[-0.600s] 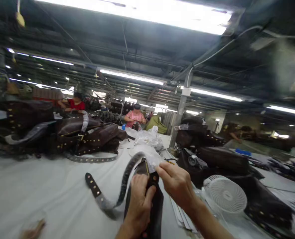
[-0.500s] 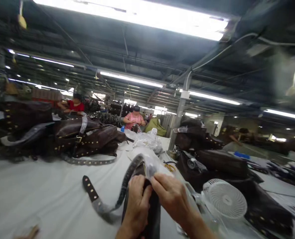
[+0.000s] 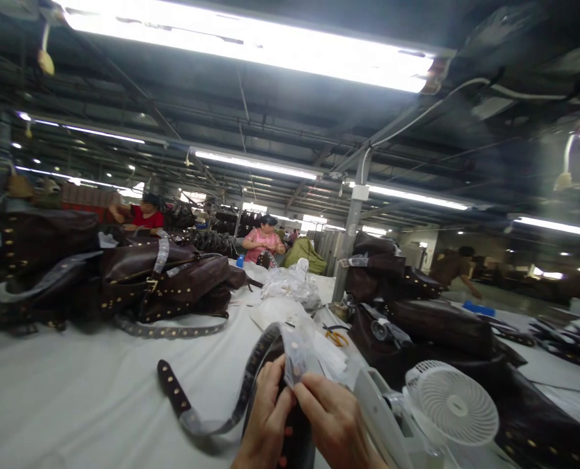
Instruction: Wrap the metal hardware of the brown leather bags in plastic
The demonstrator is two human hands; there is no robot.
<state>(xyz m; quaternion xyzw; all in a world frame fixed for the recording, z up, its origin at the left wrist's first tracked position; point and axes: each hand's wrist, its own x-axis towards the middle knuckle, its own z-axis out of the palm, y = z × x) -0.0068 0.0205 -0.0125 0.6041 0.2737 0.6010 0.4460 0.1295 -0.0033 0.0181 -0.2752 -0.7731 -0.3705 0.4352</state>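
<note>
A dark brown leather bag [image 3: 297, 436] with metal studs stands at the front of the table. Its studded strap [image 3: 249, 365] loops up over the top and trails left, and the punched strap end [image 3: 170, 387] lies on the white cloth. My left hand [image 3: 270, 407] is closed around the bag's upper edge, fingertips by the strap. Clear plastic film [image 3: 297, 358] wraps the strap near its top. My right hand [image 3: 333, 410] pinches the lower edge of that film between thumb and fingers.
A white fan [image 3: 453, 404] stands close on my right, with orange-handled scissors [image 3: 337, 337] behind it. Studded brown bags [image 3: 167, 273] are heaped at left, more bags [image 3: 436, 322] at right. Crumpled plastic [image 3: 292, 286] lies ahead. Several people work farther back.
My right hand has shifted down slightly and now pinches the film. More of the film and of the bag's studded front shows between my hands. The camera view has moved a little.
</note>
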